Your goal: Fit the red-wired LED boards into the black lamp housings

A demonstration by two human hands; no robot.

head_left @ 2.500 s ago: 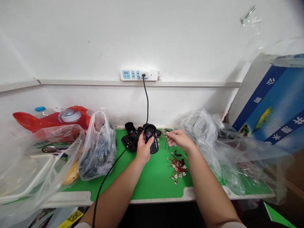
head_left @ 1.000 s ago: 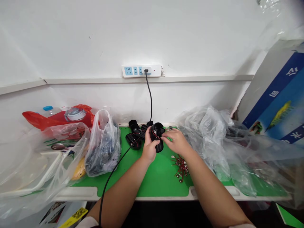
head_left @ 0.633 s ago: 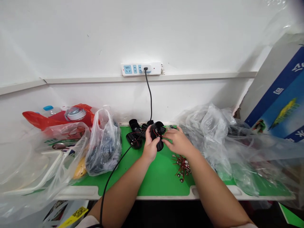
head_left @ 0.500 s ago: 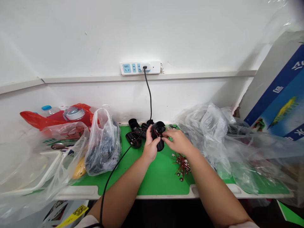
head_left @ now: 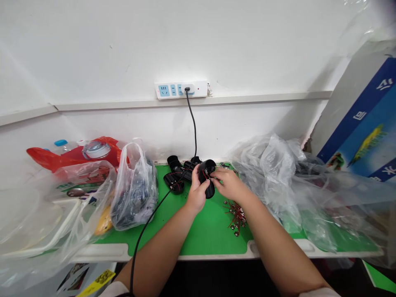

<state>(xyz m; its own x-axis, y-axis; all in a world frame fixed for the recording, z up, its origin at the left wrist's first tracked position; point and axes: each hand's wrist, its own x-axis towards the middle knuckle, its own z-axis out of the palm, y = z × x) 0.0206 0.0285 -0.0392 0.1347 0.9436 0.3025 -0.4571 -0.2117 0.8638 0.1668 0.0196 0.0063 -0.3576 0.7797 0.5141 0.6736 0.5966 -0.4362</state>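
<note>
The black housing [head_left: 210, 191] sits in the left hand [head_left: 196, 196], held above the green surface [head_left: 213, 243], and work on it looks partway through: a red wire [head_left: 204, 175] runs exposed across its face. The left fingers are wrapped around its side; the right hand [head_left: 230, 183] has its fingers narrowed at the opposite edge, though I cannot tell what they pinch. Other black parts [head_left: 173, 182] lie behind to the left, and the small wired pieces [head_left: 237, 218] heaped at right seem yet unused
</note>
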